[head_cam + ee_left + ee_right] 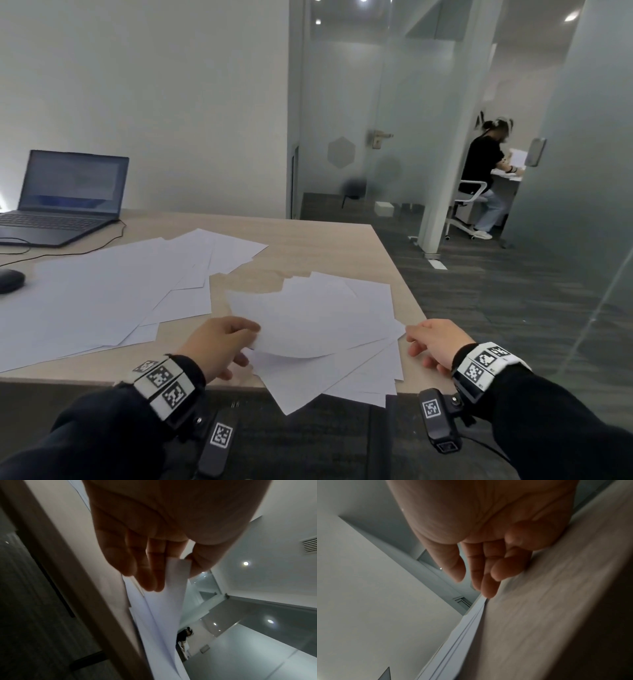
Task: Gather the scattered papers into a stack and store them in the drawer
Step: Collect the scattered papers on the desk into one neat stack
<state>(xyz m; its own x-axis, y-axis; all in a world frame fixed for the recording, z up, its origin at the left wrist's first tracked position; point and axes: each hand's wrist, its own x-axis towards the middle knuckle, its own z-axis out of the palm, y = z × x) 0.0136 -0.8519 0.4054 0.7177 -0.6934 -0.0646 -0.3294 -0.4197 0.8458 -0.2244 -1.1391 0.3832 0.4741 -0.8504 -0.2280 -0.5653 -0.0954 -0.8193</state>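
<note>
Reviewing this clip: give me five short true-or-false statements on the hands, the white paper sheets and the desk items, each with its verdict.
1. The left hand pinches a curled white paper sheet. True.
2. The right hand grips a thick stack lifted off the desk. False: its fingers only reach the corner of the fanned white papers lying on the light wooden desk.
3. The dark laptop is shut. False: it is open.
4. More white sheets lie spread beside the laptop. True.
5. The black mouse sits on the fanned papers. False: it is at the desk's far left.

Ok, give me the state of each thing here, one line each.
Left hand: pinching the top sheet, lifted and bowed.
Right hand: open, fingertips at the loose pile's right corner.
Loose pile: fanned, overhanging the desk edge.
Spread papers: scattered flat.
Laptop: lid open.
</note>
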